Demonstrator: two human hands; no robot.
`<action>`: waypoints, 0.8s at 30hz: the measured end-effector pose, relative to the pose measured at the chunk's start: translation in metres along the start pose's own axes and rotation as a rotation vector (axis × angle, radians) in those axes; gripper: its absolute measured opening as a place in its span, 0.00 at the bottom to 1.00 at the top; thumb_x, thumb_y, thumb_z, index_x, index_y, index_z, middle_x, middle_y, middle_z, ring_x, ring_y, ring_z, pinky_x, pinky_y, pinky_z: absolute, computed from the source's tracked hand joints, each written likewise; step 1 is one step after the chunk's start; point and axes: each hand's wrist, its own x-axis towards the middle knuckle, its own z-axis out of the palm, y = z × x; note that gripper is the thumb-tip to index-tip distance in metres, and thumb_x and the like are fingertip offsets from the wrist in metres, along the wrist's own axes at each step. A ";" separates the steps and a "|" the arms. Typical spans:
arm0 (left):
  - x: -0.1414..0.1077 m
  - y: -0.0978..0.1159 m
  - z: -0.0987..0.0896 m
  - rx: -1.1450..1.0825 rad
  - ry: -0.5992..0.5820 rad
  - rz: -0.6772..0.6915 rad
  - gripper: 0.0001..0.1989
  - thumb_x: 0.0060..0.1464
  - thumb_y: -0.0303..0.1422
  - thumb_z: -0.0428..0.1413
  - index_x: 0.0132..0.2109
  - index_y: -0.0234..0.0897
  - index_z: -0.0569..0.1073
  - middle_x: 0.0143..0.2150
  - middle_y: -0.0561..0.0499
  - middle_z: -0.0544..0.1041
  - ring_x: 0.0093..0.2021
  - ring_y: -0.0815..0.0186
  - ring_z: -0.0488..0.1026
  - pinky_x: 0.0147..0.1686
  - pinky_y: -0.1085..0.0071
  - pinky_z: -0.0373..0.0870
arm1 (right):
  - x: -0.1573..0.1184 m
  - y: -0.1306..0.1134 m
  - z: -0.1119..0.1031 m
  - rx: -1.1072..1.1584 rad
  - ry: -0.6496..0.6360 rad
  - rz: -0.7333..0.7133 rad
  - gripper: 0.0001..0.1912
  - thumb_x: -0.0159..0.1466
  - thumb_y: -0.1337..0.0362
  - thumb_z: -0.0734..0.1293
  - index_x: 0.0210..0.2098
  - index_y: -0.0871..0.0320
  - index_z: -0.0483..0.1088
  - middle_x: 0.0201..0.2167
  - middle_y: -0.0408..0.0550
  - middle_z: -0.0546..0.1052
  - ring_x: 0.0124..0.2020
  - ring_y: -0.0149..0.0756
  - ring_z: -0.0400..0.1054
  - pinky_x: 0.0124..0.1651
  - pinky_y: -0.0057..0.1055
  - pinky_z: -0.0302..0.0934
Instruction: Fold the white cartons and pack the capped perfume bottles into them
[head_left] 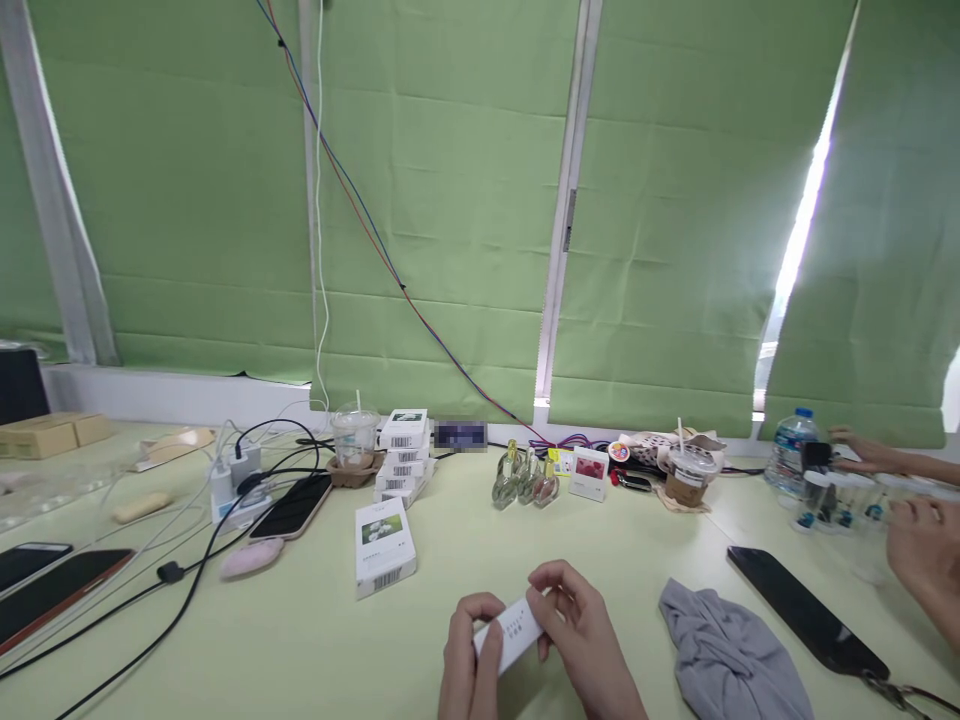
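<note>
Between both hands, low in the head view, is a small white box [514,634] with dark print on the side facing up. My left hand [471,650] grips its left end, the thumb on top. At the other end, my right hand [574,625] pinches it with thumb and fingers. Left of the hands a white box [385,545] with a green flower picture lies flat. Behind it rises a stack of similar boxes [405,460], barcodes facing me. Several glass bottles [525,482] stand together beyond my hands, beside an upright white box with a red picture [589,472].
Grey cloth [731,650] and a black phone [806,610] lie to the right. Another person's hand [926,550] is near several clear cups [832,500]. Cables, a power strip [236,490] and phones [291,507] spread over the left. Drink cups [686,475] stand at the back.
</note>
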 end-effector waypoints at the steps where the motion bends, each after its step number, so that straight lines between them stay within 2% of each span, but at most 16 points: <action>1: 0.005 0.007 -0.005 -0.038 -0.036 -0.033 0.16 0.54 0.50 0.48 0.37 0.44 0.67 0.33 0.55 0.73 0.33 0.60 0.71 0.36 0.68 0.66 | 0.000 -0.003 0.002 -0.052 -0.023 -0.039 0.17 0.55 0.50 0.71 0.33 0.58 0.71 0.30 0.44 0.67 0.25 0.29 0.60 0.21 0.24 0.60; 5: 0.030 0.024 -0.026 -0.103 -0.163 -0.102 0.13 0.54 0.47 0.51 0.35 0.43 0.67 0.29 0.58 0.72 0.33 0.61 0.71 0.35 0.70 0.66 | 0.004 -0.010 0.007 -0.338 -0.212 -0.176 0.12 0.54 0.61 0.73 0.38 0.55 0.75 0.41 0.49 0.71 0.34 0.35 0.65 0.30 0.27 0.60; 8: 0.043 0.027 -0.036 0.020 -0.224 -0.016 0.13 0.55 0.47 0.51 0.34 0.43 0.67 0.29 0.57 0.71 0.32 0.62 0.71 0.33 0.71 0.67 | 0.011 -0.010 0.008 -0.529 -0.240 -0.206 0.15 0.52 0.71 0.71 0.40 0.54 0.73 0.38 0.46 0.73 0.37 0.37 0.66 0.34 0.27 0.58; 11: 0.048 0.027 -0.043 0.237 -0.266 0.162 0.12 0.59 0.44 0.47 0.41 0.42 0.69 0.39 0.51 0.74 0.42 0.59 0.73 0.44 0.66 0.70 | 0.018 -0.009 0.007 -0.630 -0.255 -0.226 0.16 0.51 0.75 0.68 0.38 0.54 0.69 0.37 0.44 0.73 0.35 0.35 0.66 0.36 0.27 0.57; 14: 0.053 0.023 -0.057 0.558 -0.289 0.343 0.16 0.60 0.41 0.47 0.51 0.43 0.70 0.54 0.44 0.71 0.58 0.53 0.66 0.57 0.54 0.63 | 0.026 -0.008 0.000 -0.717 -0.261 -0.257 0.16 0.52 0.76 0.66 0.38 0.54 0.67 0.38 0.44 0.72 0.36 0.35 0.67 0.37 0.27 0.58; 16: 0.060 0.020 -0.070 0.799 -0.299 0.376 0.19 0.59 0.40 0.49 0.56 0.46 0.69 0.62 0.42 0.65 0.65 0.48 0.58 0.61 0.46 0.56 | 0.037 -0.006 -0.012 -0.794 -0.224 -0.276 0.16 0.52 0.76 0.64 0.38 0.54 0.66 0.38 0.44 0.73 0.38 0.36 0.68 0.40 0.27 0.59; 18: 0.068 0.017 -0.082 1.011 -0.323 0.340 0.22 0.57 0.37 0.51 0.59 0.48 0.67 0.68 0.43 0.59 0.69 0.44 0.49 0.62 0.40 0.48 | 0.054 -0.002 -0.030 -0.897 -0.158 -0.288 0.16 0.53 0.75 0.64 0.40 0.53 0.64 0.40 0.44 0.73 0.40 0.36 0.69 0.43 0.27 0.60; 20: 0.076 0.015 -0.093 1.171 -0.352 0.269 0.25 0.56 0.35 0.52 0.62 0.48 0.65 0.70 0.42 0.54 0.70 0.43 0.43 0.63 0.39 0.44 | 0.077 0.002 -0.054 -1.002 -0.053 -0.261 0.14 0.56 0.72 0.63 0.41 0.53 0.63 0.41 0.45 0.74 0.40 0.36 0.70 0.43 0.28 0.62; 24: 0.089 0.014 -0.105 1.332 -0.351 0.118 0.29 0.56 0.34 0.52 0.65 0.42 0.61 0.72 0.39 0.49 0.70 0.42 0.38 0.62 0.37 0.43 | 0.121 0.009 -0.102 -1.111 0.119 -0.205 0.15 0.55 0.73 0.62 0.41 0.54 0.63 0.43 0.51 0.71 0.42 0.43 0.70 0.44 0.35 0.62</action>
